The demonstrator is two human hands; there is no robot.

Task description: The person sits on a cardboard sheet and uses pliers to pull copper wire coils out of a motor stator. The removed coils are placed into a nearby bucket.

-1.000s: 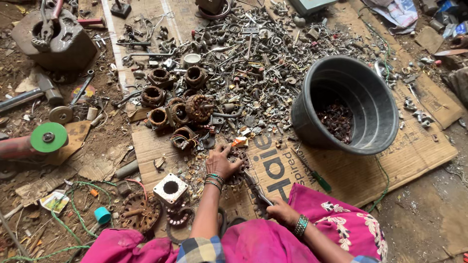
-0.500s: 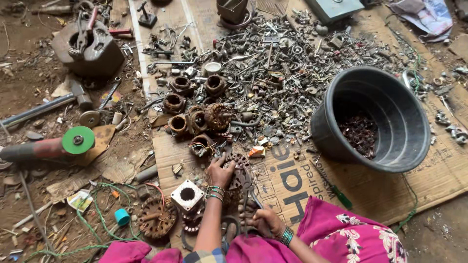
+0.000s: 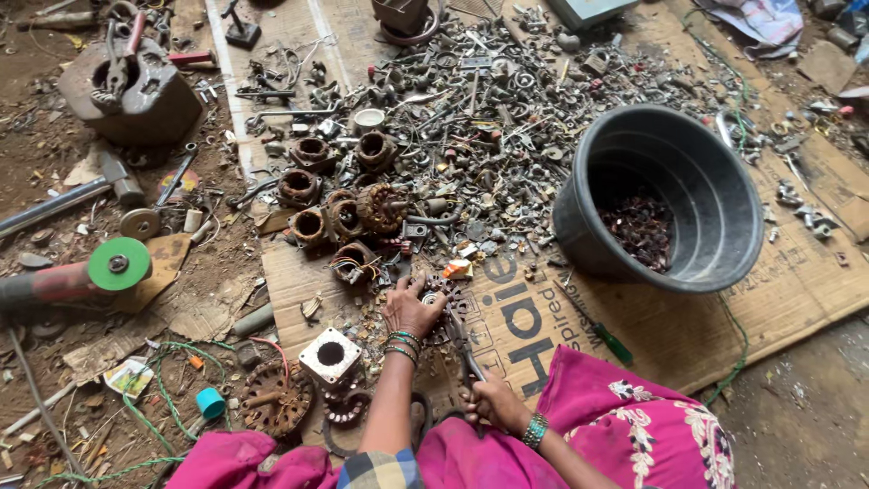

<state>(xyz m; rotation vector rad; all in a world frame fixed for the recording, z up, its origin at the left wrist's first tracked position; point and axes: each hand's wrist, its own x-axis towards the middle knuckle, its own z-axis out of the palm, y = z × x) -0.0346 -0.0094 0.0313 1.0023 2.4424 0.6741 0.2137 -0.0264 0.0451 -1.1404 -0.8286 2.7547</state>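
Since half a second ago our left hand (image 3: 409, 308) has barely shifted, pressing down with spread fingers on the same small motor rotor (image 3: 441, 299), while our right hand (image 3: 489, 398) has firmed up on the pliers (image 3: 463, 349) and the view has tipped a little.

We hold the pliers handles clenched in the right hand, their nose pointing up toward the rotor; the left hand pins the rotor flat against the cardboard sheet (image 3: 688, 335), near its front edge and left of the middle, grasping it from above.

We judge the rotor heavy for its bulk and rigid, a steel core wound with stiff copper wire (sharp strand ends are likely), best held by the round core rather than the windings. It looks dark, rusty and roundish, partly hidden under our fingers.

Beyond it, toward the sheet's left edge, lie more wound motor cores (image 3: 339, 204). A pile of nuts and scrap bits (image 3: 507, 100) covers the far middle, and a black tub (image 3: 661, 195) with reddish wire scraps stands toward the right edge.
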